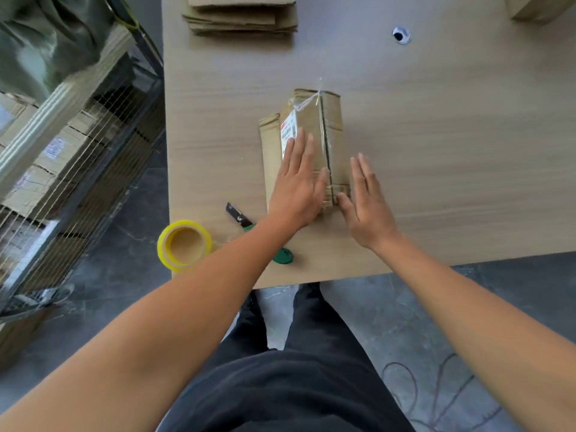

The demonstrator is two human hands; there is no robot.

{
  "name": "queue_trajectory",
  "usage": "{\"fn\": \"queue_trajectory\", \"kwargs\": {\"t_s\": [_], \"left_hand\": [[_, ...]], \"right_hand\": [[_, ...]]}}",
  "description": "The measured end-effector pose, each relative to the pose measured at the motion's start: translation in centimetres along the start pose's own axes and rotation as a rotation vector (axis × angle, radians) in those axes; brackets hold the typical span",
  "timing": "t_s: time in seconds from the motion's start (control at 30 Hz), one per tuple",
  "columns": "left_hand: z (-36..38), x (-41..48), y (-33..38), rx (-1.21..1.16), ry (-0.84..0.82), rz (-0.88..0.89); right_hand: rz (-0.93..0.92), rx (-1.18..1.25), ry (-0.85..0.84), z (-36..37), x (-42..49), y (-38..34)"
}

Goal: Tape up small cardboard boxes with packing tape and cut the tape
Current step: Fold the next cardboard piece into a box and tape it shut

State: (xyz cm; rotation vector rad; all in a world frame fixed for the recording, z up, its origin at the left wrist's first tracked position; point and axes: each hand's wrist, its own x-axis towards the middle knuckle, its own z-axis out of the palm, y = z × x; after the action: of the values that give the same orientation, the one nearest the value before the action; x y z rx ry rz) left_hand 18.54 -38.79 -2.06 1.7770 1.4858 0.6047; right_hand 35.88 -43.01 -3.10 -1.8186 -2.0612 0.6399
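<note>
My left hand [297, 188] lies flat on top of the small cardboard box [334, 129], fingers [300, 148] straight and together, pressing on the left flap with nothing gripped. My right hand [367, 207] is spread just beside the box's right side, fingers straight too and holding nothing. Its thumb touches the near right corner of the box, and the other fingertips are over the surface [452, 157].

The box sits about mid-surface, its long side running away from me. A strip of clear tape [320, 120] runs along the top seam, with a crinkled loose end sticking up at the far edge. A white printed label [288, 130] shows on the left flap, just beyond my left fingertips (the print is too blurred to read).

Near the front left corner of the surface stands the yellow tape roll [184, 246]. Between it and the box lies a cutter [237, 215] with a dark blade end and a green handle, my left forearm crossing over its middle.

At the far edge there is a stack of flattened cardboard [241, 17], and another cardboard piece [540, 7] at the far right corner. A round cable hole [401, 35] is in the surface between them. A wire cage cart [81, 157] with boxes inside stands on the floor to my left.
</note>
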Motion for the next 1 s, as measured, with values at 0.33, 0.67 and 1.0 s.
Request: {"fn": "queue_trajectory", "kwargs": {"t_s": [0.33, 0.67, 1.0], "left_hand": [[5.3, 1.1, -3.1, -0.770, 0.222, -0.367], [-0.4, 7.8, -0.8, 0.109, 0.488, 0.040], [-4.4, 17.1, -3.6, 0.284, 0.063, -0.177]], "right_hand": [[-0.040, 0.533, -0.005, 4.1, 3.7, 2.7], [-0.381, 0.141, -0.130, 0.8, 8.6, 7.0], [-0.508, -0.011, -0.214, -2.0, 10.0, 9.7]]}}
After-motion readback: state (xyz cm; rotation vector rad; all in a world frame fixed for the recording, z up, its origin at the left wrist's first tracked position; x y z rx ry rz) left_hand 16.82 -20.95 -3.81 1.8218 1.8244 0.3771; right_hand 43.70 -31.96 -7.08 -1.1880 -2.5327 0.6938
